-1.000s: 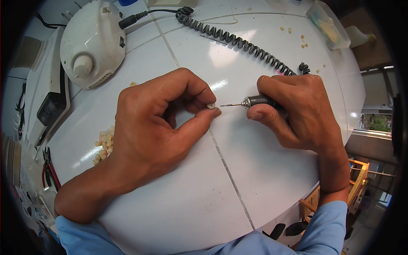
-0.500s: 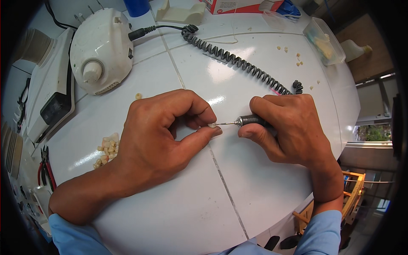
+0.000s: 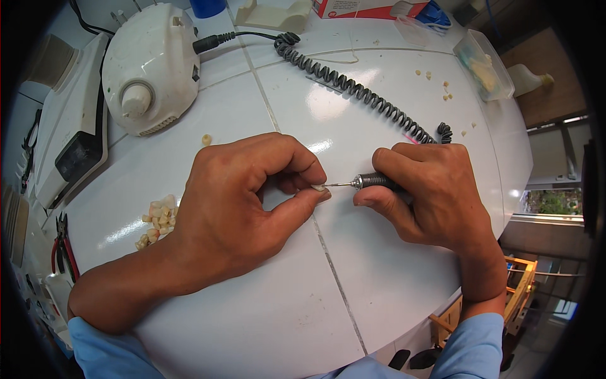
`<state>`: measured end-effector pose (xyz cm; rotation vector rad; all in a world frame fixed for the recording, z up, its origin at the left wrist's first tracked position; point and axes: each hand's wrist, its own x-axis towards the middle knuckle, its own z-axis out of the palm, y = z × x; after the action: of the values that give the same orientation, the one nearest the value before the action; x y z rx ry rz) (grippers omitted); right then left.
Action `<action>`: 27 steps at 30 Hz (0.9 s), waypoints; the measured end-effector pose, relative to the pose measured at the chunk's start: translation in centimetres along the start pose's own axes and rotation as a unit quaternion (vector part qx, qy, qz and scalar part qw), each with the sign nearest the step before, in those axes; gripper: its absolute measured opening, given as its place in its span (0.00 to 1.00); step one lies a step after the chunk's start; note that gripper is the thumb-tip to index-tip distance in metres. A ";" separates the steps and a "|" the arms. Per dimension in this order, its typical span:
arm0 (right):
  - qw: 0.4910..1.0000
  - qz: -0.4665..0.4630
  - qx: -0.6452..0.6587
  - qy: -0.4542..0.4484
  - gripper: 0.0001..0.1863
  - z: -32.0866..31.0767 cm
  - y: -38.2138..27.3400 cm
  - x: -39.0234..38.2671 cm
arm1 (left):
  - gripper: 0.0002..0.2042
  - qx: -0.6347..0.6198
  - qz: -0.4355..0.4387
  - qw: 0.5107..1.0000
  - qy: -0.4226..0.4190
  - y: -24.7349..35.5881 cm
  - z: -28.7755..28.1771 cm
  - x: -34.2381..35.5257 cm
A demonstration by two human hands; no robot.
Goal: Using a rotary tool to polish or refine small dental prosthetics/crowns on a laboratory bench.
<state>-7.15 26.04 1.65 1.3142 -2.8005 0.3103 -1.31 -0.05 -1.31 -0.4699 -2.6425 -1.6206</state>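
Between thumb and index finger, my left hand (image 3: pixel 237 205) pinches a small whitish tooth-like piece (image 3: pixel 319 187), mostly covered by the fingertips. My right hand (image 3: pixel 439 196) is closed around a black and silver rotary handpiece (image 3: pixel 372 181). Its thin metal bit (image 3: pixel 339 184) points left and meets the piece at my left fingertips. From behind the right hand, a coiled black cord (image 3: pixel 360 91) runs up and left to a white control box (image 3: pixel 148 72) with a round knob. Beside my left wrist lies a heap of cream tooth-like pieces (image 3: pixel 163 216), partly hidden by the hand.
Red-handled pliers (image 3: pixel 65 252) lie at the left edge, below a white device with a dark panel (image 3: pixel 81 158). One loose piece (image 3: pixel 206 139) sits beyond my left hand; several crumbs (image 3: pixel 447 96) lie far right near a clear plastic tub (image 3: pixel 483 66). A red and white box (image 3: pixel 372 9) stands at the back.
The whole view has shifted slightly. Both hands keep their grips, with the bit still against the small piece.
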 end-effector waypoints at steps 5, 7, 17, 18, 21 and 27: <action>1.000 0.005 0.001 0.003 0.27 0.0 -0.2 0.0 | 0.08 -0.006 0.010 1.000 0.002 -0.2 0.1 0.0; 1.000 -0.001 -0.005 0.007 0.27 0.1 -0.1 0.0 | 0.07 -0.009 0.008 1.000 -0.001 0.0 0.0 0.0; 1.000 0.009 -0.005 0.005 0.28 0.3 -0.1 -0.2 | 0.07 -0.016 0.010 1.000 -0.018 -0.1 0.1 -0.1; 1.000 0.006 -0.006 0.007 0.28 0.4 0.0 -0.2 | 0.07 -0.014 0.010 1.000 -0.018 0.0 0.0 -0.1; 1.000 0.004 -0.007 0.009 0.29 0.5 0.0 -0.3 | 0.07 0.000 0.014 1.000 -0.019 0.2 0.0 -0.1; 1.000 0.005 0.000 0.004 0.29 0.3 0.0 -0.2 | 0.07 -0.006 0.003 1.000 -0.017 0.4 -0.1 -0.1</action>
<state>-6.94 26.14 1.29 1.2955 -2.8019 0.3163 -1.08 0.03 -0.93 -0.5094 -2.6540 -1.6435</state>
